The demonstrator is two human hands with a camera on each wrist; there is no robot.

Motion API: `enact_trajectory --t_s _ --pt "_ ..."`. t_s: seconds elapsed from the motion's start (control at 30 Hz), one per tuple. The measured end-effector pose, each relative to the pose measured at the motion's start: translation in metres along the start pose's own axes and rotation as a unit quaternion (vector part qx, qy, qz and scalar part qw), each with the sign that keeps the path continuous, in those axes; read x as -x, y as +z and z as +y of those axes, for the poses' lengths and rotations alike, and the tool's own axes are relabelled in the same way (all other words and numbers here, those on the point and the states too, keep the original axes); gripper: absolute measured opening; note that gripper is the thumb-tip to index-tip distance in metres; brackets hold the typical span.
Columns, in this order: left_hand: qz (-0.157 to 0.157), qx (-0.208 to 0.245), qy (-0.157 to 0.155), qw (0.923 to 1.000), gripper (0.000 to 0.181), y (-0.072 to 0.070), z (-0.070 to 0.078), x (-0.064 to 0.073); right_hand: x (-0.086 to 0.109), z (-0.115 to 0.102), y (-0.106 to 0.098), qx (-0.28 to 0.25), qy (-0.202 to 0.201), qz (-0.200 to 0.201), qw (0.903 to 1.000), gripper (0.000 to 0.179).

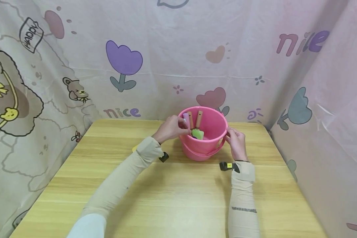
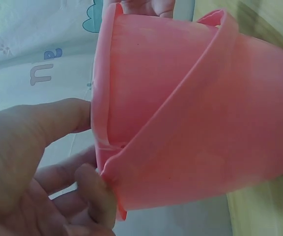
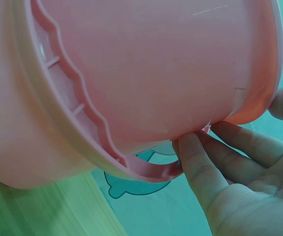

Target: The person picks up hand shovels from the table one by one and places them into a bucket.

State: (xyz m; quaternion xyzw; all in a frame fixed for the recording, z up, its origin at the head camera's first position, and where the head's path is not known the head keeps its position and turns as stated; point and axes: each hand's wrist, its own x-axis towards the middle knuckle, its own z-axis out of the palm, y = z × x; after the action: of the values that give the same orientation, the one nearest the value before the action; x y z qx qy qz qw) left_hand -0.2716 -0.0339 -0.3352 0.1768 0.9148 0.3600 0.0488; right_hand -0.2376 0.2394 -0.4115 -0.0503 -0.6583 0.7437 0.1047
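A pink bucket [image 1: 200, 150] stands upright towards the back of the table, its pink handle [image 2: 181, 86] hanging down across the front. Inside lean small tools: two with wooden handles [image 1: 199, 119], a lime-green blade [image 1: 197, 134] and a lilac handle [image 1: 186, 119]. My left hand [image 1: 174, 127] grips the bucket's left rim by the handle joint, thumb at the edge and fingers curled beneath. At the opposite side my right hand [image 1: 237, 142] pinches the rim, its fingers [image 3: 200, 167] beside the other handle joint. The tools' lower ends are partly hidden.
The wood-grain table [image 1: 172, 198] ends at a printed curtain [image 1: 166, 66] close behind the bucket, with curtains on both sides. Something yellow [image 1: 135, 148] shows partly behind my left sleeve. Small dark devices [image 1: 224, 166] sit at both wrists.
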Motion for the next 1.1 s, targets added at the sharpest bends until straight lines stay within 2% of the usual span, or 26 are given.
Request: enact_trajectory --t_s 0.13,0.27,0.43,0.53,0.8,0.93,1.1 --pt "0.003 0.025 0.019 0.9995 0.028 -0.006 -0.009 0.006 -0.001 0.0 0.0 0.001 0.002 0.001 1.0 0.044" --pt "0.018 0.054 0.014 0.9983 0.037 -0.022 -0.024 0.015 -0.002 0.001 0.001 -0.002 0.006 0.002 1.0 0.045" --pt "0.052 0.051 0.014 0.9972 0.031 -0.042 -0.055 0.025 -0.004 0.001 0.0 -0.002 0.006 0.003 1.0 0.046" --pt "0.064 0.038 0.005 0.9972 0.03 -0.048 -0.078 0.03 -0.003 0.002 0.0 -0.001 0.005 0.001 1.0 0.045" --pt "0.056 0.032 -0.067 0.9956 0.035 -0.038 -0.144 0.036 -0.002 0.003 0.0 -0.001 -0.001 -0.002 1.0 0.044" --pt "0.056 0.032 -0.093 0.9936 0.035 -0.033 -0.165 0.033 -0.003 0.004 -0.001 -0.008 -0.004 0.0 1.0 0.044" --pt "0.048 0.023 -0.114 0.9921 0.037 -0.028 -0.183 0.024 -0.003 0.004 -0.001 -0.008 -0.008 0.002 0.9999 0.044"
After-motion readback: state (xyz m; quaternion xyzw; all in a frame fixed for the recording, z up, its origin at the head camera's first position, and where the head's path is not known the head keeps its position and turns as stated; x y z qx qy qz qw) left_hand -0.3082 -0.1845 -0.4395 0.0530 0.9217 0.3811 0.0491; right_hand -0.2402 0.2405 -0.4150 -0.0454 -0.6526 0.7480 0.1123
